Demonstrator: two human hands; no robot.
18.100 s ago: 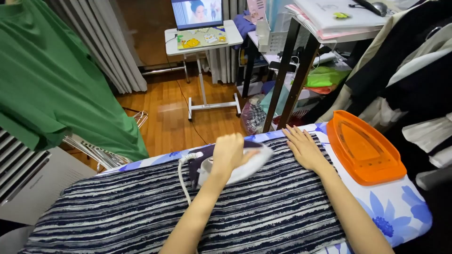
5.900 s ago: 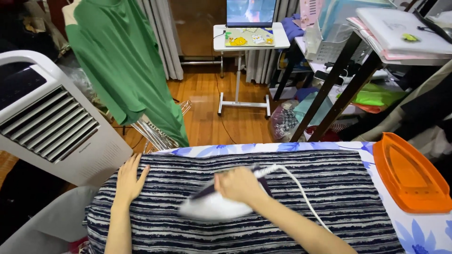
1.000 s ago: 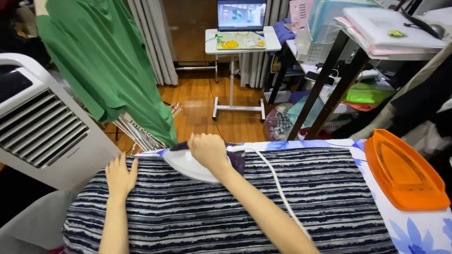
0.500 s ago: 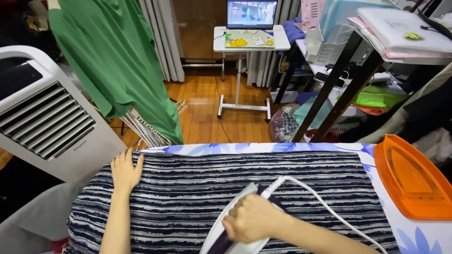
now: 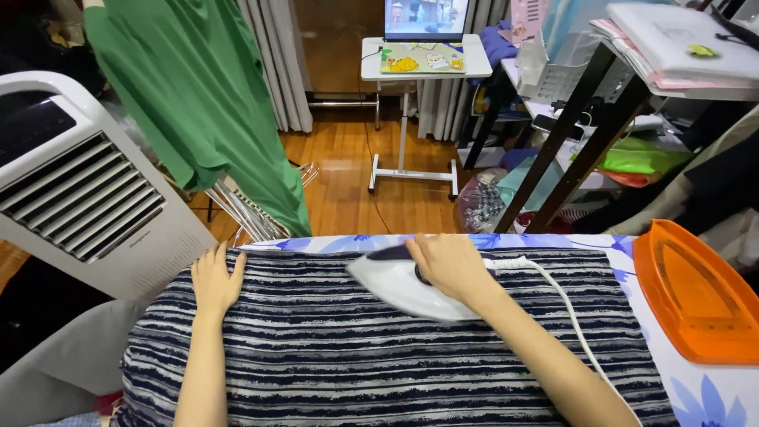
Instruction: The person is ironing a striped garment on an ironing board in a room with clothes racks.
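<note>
So the right hand (image 5: 447, 265) has its grip clamped round the handle of the white iron (image 5: 403, 286), which sits flat on the striped garment (image 5: 395, 356) close to the far edge of the ironing board (image 5: 696, 391), nose pointing left. The left hand (image 5: 215, 281) is flat on the cloth at the left end, fingers spread, grip apart and holding nothing, just pinning the fabric.

Stuff I'd worry about from here:

- The nose points roughly at that left hand. They're well apart right now, but a long pass leftward could bring hot metal up to the fingertips, since the hand lies right in the lane
- The white cord (image 5: 565, 304) trails from the iron's heel across the stripes, alongside the right forearm. It could snag under the arm or get dragged onto the soleplate's path on a backward stroke
- The iron is close to the far edge, so a push further out might tip it off toward the wooden floor (image 5: 348, 182)
- Parking it flat in one spot could scorch or shine the knit; the orange iron rest (image 5: 696, 296) at the right end is the safer place
- Cloth hangs off the left end near the white air cooler (image 5: 79, 190), so it may slide if the pinning hand lifts
</note>
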